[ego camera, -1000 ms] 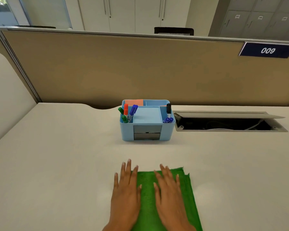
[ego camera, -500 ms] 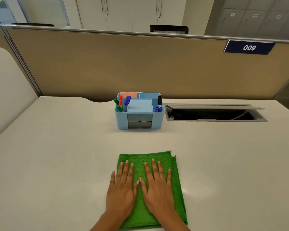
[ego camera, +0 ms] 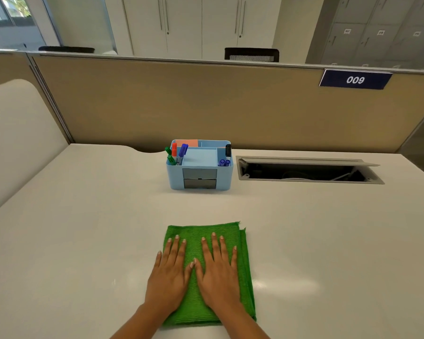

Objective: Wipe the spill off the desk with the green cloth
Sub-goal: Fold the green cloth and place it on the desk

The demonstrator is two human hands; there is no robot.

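Note:
The green cloth [ego camera: 240, 243], folded into a rectangle, lies flat on the white desk [ego camera: 83, 241] near the front edge. My left hand [ego camera: 169, 272] rests palm down on its left part, fingers spread, with the outer finger over the cloth's left edge. My right hand [ego camera: 218, 272] lies flat on the cloth's middle, fingers apart. The two thumbs touch. Neither hand grips the fabric. I cannot make out any spill on the desk.
A light blue desk organiser [ego camera: 199, 178] with markers stands behind the cloth. To its right an open cable hatch [ego camera: 309, 171] is sunk into the desk. A tan partition [ego camera: 206, 106] closes the back, and a white panel [ego camera: 15, 133] the left.
My left hand has shifted from beside the cloth onto it. Both hands now lie side by side on the cloth. The view has tilted so cloth and hands sit higher in frame.

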